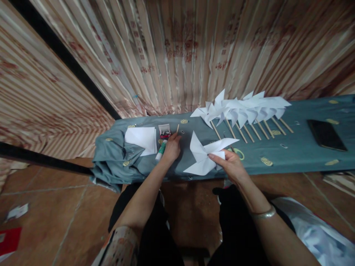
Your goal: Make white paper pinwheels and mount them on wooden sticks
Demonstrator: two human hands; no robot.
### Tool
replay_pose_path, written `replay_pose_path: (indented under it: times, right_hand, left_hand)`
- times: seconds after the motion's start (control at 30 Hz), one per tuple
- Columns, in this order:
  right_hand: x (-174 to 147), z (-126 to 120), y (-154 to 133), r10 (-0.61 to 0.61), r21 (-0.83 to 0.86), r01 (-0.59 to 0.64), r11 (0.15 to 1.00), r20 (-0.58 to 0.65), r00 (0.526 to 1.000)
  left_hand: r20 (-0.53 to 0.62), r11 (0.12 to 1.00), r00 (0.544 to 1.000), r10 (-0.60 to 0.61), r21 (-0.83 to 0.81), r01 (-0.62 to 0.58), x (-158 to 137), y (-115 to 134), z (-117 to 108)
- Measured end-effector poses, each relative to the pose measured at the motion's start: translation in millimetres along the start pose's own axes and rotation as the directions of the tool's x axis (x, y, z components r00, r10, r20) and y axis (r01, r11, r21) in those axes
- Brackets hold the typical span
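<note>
My right hand [233,165] pinches a white paper pinwheel [203,159] near its centre, with the blades spread to the left and upward. My left hand [172,149] is closed, and the tip of a thin wooden stick [178,128] pokes up from its fingers; the rest of the stick is hidden. Close by that hand lie a small open box [164,131] of shiny metal pins and a glue stick [161,149] with a green band. Partly behind my right hand are green-handled scissors [237,153].
A row of finished pinwheels [241,111] on sticks lies along the back right. White paper sheets [144,137] are stacked at the left, and a black phone [326,135] rests far right. Everything lies on a narrow cloth-covered table [294,155] before a curtain [177,55].
</note>
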State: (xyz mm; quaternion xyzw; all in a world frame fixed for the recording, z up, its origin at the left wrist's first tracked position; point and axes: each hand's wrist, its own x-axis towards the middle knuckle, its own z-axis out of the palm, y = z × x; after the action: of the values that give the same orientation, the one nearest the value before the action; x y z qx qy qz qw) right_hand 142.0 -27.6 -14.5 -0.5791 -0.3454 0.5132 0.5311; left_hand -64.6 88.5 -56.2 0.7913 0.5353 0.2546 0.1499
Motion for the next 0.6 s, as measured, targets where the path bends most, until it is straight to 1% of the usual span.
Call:
replay_pose_path:
  times: [0.1,0.2,0.3,0.37,0.43,0.5,0.53,0.6]
  right_hand:
    - [-1.7,-4.1,-1.0,-0.026,-0.009,0.026,1.000,0.010,1.000]
    - [-3.4,-7.6,-2.1,-0.071,-0.035,0.072,0.997,0.014,0.997]
    - [-5.8,-9.7,-2.8,-0.120,-0.102,0.123,0.987,0.038,0.992]
    - [-8.1,-10.3,-2.3,-0.177,-0.187,0.186,0.965,0.062,0.982]
    - [-10.6,-10.6,-1.0,-0.275,-0.296,0.287,0.911,0.084,0.958]
    - [-13.3,-10.9,0.0,-0.400,-0.414,0.407,0.814,0.109,0.910]
    - [-14.8,-10.9,0.0,-0.465,-0.469,0.465,0.751,0.125,0.876]
    - [-18.3,-10.7,-1.6,-0.590,-0.556,0.568,0.607,0.164,0.791]
  left_hand:
    - [-0.001,1.000,1.000,0.020,-0.014,-0.020,2.1,1.6,0.6]
    - [0.012,0.998,1.000,0.003,-0.069,-0.002,1.4,7.5,-0.8]
    - [0.036,0.979,0.999,-0.029,-0.199,0.036,-4.5,16.5,-3.6]
    - [0.056,0.935,0.998,-0.034,-0.352,0.052,-11.4,22.7,-6.0]
    - [0.085,0.848,0.995,-0.048,-0.524,0.086,-19.9,27.7,-8.8]
    - [0.101,0.757,0.992,-0.078,-0.642,0.124,-29.0,31.0,-12.5]
    - [0.114,0.706,0.989,-0.096,-0.692,0.149,-33.5,32.3,-14.8]
    - [0.166,0.605,0.974,-0.156,-0.763,0.227,-42.0,34.7,-20.5]
